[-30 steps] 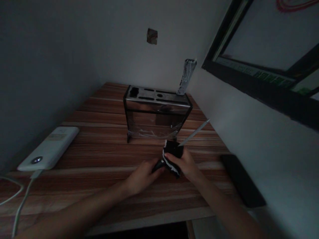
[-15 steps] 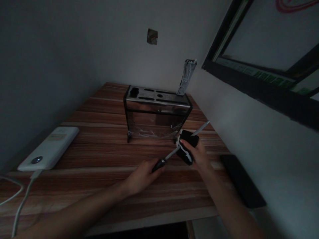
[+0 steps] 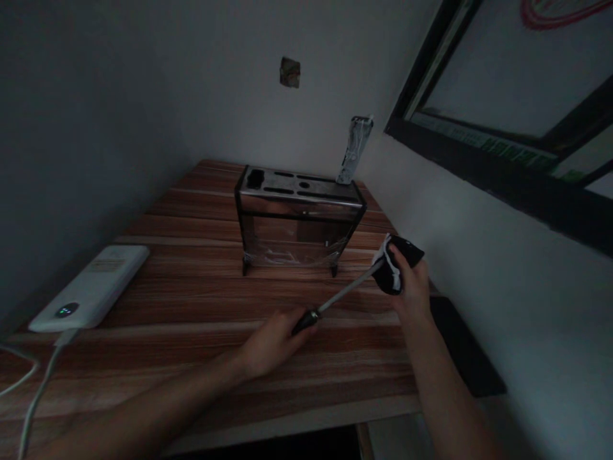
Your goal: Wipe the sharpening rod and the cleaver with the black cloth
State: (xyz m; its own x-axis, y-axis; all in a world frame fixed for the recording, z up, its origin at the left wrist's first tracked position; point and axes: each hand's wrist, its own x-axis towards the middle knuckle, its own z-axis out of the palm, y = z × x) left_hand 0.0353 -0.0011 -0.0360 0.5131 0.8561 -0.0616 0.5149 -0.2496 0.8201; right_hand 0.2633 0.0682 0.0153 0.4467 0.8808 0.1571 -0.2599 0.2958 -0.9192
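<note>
My left hand (image 3: 268, 342) is closed round the black handle of a knife (image 3: 342, 294), whose thin metal blade points up and to the right. My right hand (image 3: 409, 287) grips a black cloth with a white edge (image 3: 397, 265), folded round the blade near its tip. Both hands hover over the wooden table (image 3: 201, 300), in front of a shiny metal knife rack (image 3: 297, 220) with slots along its top. The scene is dim.
A white power bank (image 3: 90, 287) with a white cable (image 3: 33, 396) lies at the left. A dark flat phone-like object (image 3: 467, 348) lies at the right table edge. A foil-wrapped object (image 3: 354, 150) stands behind the rack by the wall. A dark-framed window (image 3: 479, 166) is at the right.
My right hand has slid the cloth along the blade from near the handle out to the tip, moving up and right. My left hand has stayed on the handle.
</note>
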